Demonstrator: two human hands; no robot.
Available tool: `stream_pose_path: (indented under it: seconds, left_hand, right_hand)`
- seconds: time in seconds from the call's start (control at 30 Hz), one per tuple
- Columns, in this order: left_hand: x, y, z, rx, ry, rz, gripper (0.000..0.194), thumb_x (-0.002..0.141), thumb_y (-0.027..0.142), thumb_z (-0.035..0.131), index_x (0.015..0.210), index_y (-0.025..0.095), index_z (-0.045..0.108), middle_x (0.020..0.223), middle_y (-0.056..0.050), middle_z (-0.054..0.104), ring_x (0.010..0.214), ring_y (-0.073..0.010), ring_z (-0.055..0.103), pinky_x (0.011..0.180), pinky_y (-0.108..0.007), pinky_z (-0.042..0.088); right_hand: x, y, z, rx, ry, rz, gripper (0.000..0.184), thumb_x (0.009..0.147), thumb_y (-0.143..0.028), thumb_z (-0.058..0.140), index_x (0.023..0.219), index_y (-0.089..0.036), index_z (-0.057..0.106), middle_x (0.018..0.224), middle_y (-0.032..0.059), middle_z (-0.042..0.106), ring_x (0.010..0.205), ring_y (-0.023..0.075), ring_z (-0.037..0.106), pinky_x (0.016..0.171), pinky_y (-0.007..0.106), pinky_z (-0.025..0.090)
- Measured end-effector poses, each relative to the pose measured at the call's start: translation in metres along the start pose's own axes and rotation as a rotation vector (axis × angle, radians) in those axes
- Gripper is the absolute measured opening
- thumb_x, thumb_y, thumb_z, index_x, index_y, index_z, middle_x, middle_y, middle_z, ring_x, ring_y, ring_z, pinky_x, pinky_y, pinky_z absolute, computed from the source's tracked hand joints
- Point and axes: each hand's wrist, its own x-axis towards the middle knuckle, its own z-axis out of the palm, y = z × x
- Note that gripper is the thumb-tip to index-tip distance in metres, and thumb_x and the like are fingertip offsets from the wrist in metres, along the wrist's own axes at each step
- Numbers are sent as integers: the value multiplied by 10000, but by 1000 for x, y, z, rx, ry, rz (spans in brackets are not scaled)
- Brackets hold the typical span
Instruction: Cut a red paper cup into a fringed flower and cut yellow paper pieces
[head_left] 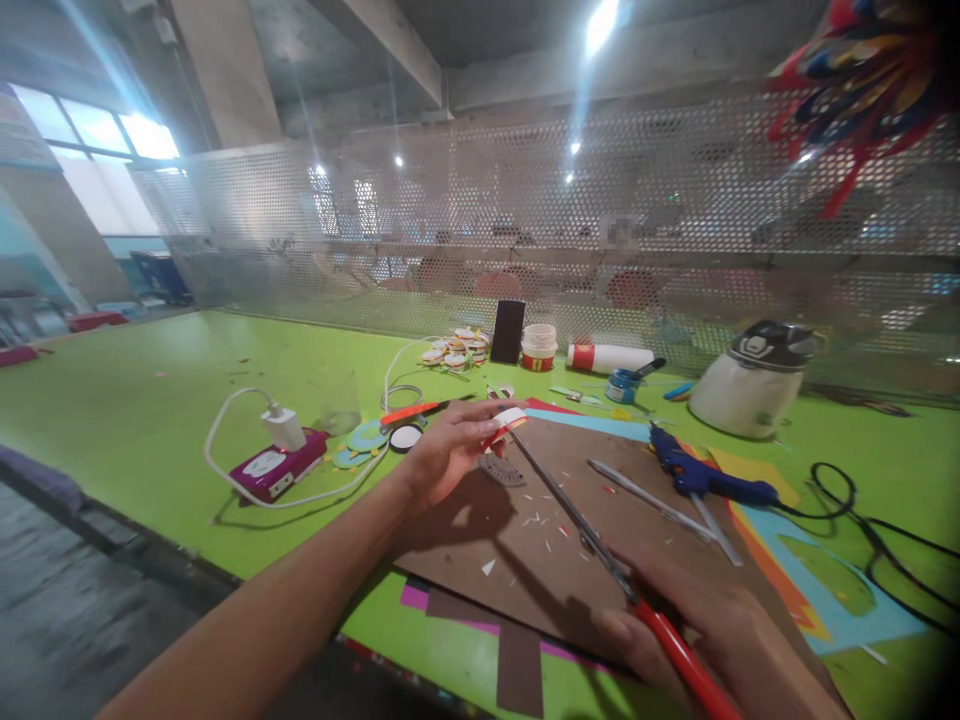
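My left hand (444, 455) is closed on a small white paper piece with a red and yellow edge (508, 421), held above a brown board (465, 550). In my right hand (694, 615) is a pair of scissors (559, 492) with red handles, pointing away from me. The tips of the blades meet the paper piece; whether they are around it or only against it I cannot tell. White and red paper scraps (489, 568) lie scattered on the board. Beneath my left hand sits a clear protractor (502, 470), partly covered.
To the right lie a silver pen (649, 495), a blue glue gun (709, 478) with a black cord, and coloured paper (870, 625). A kettle (750, 385), paper cups (539, 350) and a phone (508, 332) stand behind. On the left, a purple power strip (277, 465) trails a white cable.
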Motion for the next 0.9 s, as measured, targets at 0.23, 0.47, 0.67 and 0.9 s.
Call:
stream_pose_path:
  seconds: [0.23, 0.47, 0.67, 0.9]
  left_hand:
    - [-1, 0, -1, 27, -3, -8, 360, 728, 282, 721, 1053, 133, 766, 1019, -135, 670, 832, -183, 508, 717, -301, 397]
    - [-1, 1, 1, 20, 9, -21, 368, 708, 300, 746, 1039, 142, 772, 989, -118, 663, 786, -165, 495, 713, -303, 395]
    - [-1, 1, 2, 18, 7, -16, 372, 705, 312, 753, 1034, 141, 773, 980, -119, 660, 778, -166, 493, 710, -310, 394]
    - [0, 0, 1, -25, 5, -23, 393, 674, 313, 790, 1023, 133, 774, 942, -113, 657, 760, -157, 498, 716, -312, 378]
  right_hand:
    - [-4, 0, 5, -78, 110, -48, 316, 880, -562, 549, 938, -304, 721, 681, -12, 733, 573, 196, 672, 548, 271, 489]
    - [-3, 1, 6, -123, 161, -156, 304, 913, -537, 522, 887, -289, 698, 623, -41, 698, 503, 146, 641, 504, 216, 494]
    - [-3, 2, 6, -134, 156, -167, 293, 922, -530, 514, 956, -302, 697, 703, -30, 731, 584, 163, 683, 529, 225, 501]
    - [-4, 3, 9, -106, 175, -149, 328, 927, -555, 497, 961, -294, 694, 669, -48, 717, 537, 147, 654, 515, 222, 488]
